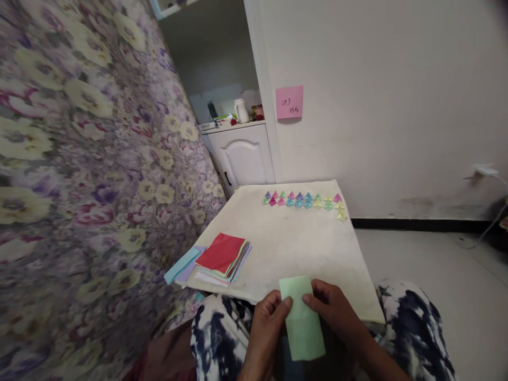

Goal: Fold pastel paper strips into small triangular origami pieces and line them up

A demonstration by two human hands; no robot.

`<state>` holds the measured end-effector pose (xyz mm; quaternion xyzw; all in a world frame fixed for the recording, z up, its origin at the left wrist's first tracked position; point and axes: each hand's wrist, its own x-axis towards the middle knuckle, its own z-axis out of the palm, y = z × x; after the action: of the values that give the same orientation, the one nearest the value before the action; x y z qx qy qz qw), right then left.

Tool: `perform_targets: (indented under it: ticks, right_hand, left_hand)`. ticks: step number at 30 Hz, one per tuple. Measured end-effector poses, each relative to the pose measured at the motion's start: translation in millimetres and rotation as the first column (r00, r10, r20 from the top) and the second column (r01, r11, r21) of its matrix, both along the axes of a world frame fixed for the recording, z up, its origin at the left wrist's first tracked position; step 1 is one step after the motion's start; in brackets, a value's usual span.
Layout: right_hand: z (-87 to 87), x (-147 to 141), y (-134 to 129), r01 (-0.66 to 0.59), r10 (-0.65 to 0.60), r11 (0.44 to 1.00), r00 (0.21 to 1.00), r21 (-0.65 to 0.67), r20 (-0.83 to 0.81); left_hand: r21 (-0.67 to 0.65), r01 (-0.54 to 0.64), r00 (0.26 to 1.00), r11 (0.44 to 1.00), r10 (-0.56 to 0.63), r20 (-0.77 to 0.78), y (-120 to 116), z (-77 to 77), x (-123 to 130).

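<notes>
A light green sheet of paper (304, 330), a tall rectangle with faint crease lines, is held up between my hands just over the table's near edge. My left hand (271, 316) pinches its left side, thumb on the front face. On the opposite side, my right hand (331, 304) grips the edge with its thumb in front and the fingers behind. The fingers behind the paper are partly hidden. Left of my hands lies a stack of coloured paper squares (221, 253), red on top. Small folded paper pieces (299, 200) in several colours stand in rows at the far side.
A cream cloth covers the low table (278, 238). Folded blue paper strips (182, 264) overhang its left edge. A floral curtain (119, 211) hangs close on the left. Behind stand a white cabinet (246, 161) and a wall with a pink note (289, 102). My knees flank the table's near edge.
</notes>
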<state>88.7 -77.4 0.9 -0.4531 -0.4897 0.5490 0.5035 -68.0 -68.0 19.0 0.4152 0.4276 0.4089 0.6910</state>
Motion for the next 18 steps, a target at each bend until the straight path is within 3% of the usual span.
perform_targets:
  ticks: [6, 14, 18]
  right_hand:
    - [-1.4, -1, -1, 0.118, -0.118, 0.993, 0.992, -0.015, -0.036]
    - [2.4, 0, 1, 0.057, -0.059, 0.998, 0.995, -0.026, -0.082]
    - [1.2, 1, 1, 0.111, -0.113, 0.993, 0.993, -0.038, -0.032]
  left_hand:
    - [-0.003, 0.110, 0.993, 0.994, -0.110, 0.035, -1, -5.4, 3]
    - [-0.032, 0.116, 0.991, 0.993, -0.118, -0.064, 1, -11.6, -1]
    - [-0.047, 0.143, 0.984, 0.989, -0.147, -0.101, 1, -8.3, -3]
